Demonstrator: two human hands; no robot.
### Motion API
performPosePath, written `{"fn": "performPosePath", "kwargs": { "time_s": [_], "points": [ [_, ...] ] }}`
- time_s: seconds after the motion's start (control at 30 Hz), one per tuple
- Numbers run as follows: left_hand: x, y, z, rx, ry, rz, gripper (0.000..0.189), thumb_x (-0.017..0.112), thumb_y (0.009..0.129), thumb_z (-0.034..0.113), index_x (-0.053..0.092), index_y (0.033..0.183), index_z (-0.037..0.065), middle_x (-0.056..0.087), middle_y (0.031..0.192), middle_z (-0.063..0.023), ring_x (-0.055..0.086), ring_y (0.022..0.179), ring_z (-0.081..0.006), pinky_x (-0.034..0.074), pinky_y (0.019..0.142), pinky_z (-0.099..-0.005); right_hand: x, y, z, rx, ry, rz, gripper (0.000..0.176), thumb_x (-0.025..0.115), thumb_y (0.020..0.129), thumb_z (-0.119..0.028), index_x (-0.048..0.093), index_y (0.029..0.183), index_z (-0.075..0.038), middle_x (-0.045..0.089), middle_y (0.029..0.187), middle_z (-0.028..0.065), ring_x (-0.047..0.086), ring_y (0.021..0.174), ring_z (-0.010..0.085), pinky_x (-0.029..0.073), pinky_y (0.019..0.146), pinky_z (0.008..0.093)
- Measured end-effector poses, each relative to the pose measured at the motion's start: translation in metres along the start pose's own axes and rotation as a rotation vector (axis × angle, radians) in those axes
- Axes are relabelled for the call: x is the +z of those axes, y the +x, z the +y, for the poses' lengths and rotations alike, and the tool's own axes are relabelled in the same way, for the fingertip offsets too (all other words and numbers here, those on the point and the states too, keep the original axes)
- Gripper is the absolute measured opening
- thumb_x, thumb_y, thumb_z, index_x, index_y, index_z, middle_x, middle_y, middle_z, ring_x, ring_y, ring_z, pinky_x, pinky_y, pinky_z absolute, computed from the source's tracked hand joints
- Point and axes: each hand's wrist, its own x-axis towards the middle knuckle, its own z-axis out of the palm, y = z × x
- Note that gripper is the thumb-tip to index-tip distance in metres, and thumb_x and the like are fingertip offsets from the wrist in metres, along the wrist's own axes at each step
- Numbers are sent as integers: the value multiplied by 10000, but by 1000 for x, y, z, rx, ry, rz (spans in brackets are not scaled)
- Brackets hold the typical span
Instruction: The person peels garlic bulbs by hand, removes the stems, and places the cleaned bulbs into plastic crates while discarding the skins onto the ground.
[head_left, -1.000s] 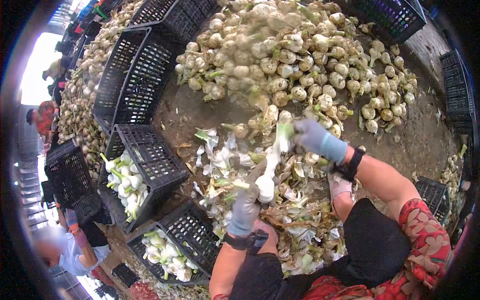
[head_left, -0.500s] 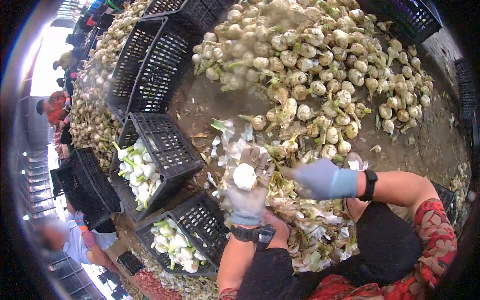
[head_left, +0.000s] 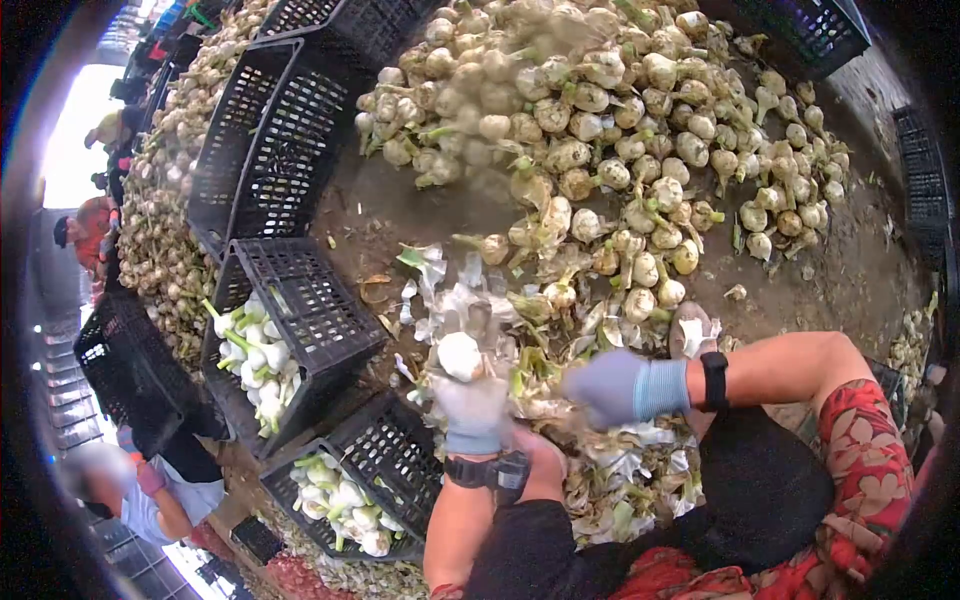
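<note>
The left hand [head_left: 472,412], in a grey glove, was closed around a white bulb [head_left: 460,355], lifting it clear above the heap of peelings [head_left: 620,470], probably so its skin showed all round; the right hand [head_left: 612,387], in a blue glove, lay curled just beside it, low on the heap, and whether it pinched anything could not be told; the pile of unpeeled bulbs [head_left: 600,100] rose straight ahead, within reach; two black crates [head_left: 400,455] of clean bulbs stood open-topped close on the left, their rims near the left forearm; bare ground [head_left: 840,270] lay open to the right; another person [head_left: 150,500] worked beyond the crates.
</note>
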Motion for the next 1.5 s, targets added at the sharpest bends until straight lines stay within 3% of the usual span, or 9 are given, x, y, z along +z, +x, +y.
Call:
{"fn": "performPosePath", "kwargs": {
  "time_s": [0.13,0.43,0.6,0.8,1.07,1.13,1.27,1.4,1.5],
  "points": [
    [-4,2,-9,-77,49,13,458,433,930,384,503,1313,142,584,1225,-104,546,1129,-272,472,921,-463,-20,31,8,32,168,521,390,625,830,-364,614,1141,-128,642,929,167,628,876,347,503,727,423],
    [-5,10,-29,-44,210,-1,568,370,937,524,456,1368,165,532,1306,-103,512,1178,-299,405,1015,-479,-6,47,-3,-149,434,568,291,563,875,-340,663,996,-95,650,792,171,642,740,350,508,656,426],
    [-14,19,-12,-75,15,73,455,425,928,499,531,1287,239,573,1258,-86,506,1196,-268,337,1023,-516,-25,-11,-58,-421,603,-242,409,558,867,-393,535,1147,-96,617,1034,184,625,897,371,512,772,442],
    [-18,21,-6,-131,-17,303,340,509,903,434,619,1096,177,650,1041,-71,601,983,-267,434,912,-481,-20,29,19,67,-104,485,370,652,738,-175,559,1086,-92,596,947,131,643,805,317,530,632,416],
    [-44,15,-22,-78,278,229,236,543,882,210,621,1038,50,658,872,-85,647,771,-195,543,666,-317,-4,78,95,37,-469,403,334,638,771,-162,612,1103,-141,615,1004,136,650,830,322,538,658,412],
    [-50,11,-28,-3,896,82,280,598,873,209,625,1103,51,670,908,-93,649,773,-175,542,676,-264,8,82,110,93,-66,680,311,690,762,-251,620,1048,-148,630,986,164,645,789,329,527,592,436],
    [-13,3,-49,291,946,-124,546,693,863,247,482,1324,46,667,967,-84,634,802,-134,502,624,-201,-25,44,47,227,1246,597,485,643,871,-419,571,1086,10,663,901,106,646,924,209,511,763,338],
    [0,-3,-51,177,782,-125,832,770,755,412,363,1402,83,588,974,-32,540,679,-62,457,561,-190,-10,49,22,44,1049,698,464,558,946,-379,559,1191,15,655,866,17,569,678,80,493,610,264],
    [4,-20,-42,159,769,-169,759,762,802,326,358,1393,73,561,956,-16,502,668,-46,420,538,-181,-41,16,5,99,1136,367,474,508,965,-398,554,1193,15,673,904,118,641,857,188,511,788,328]
  ]
}}
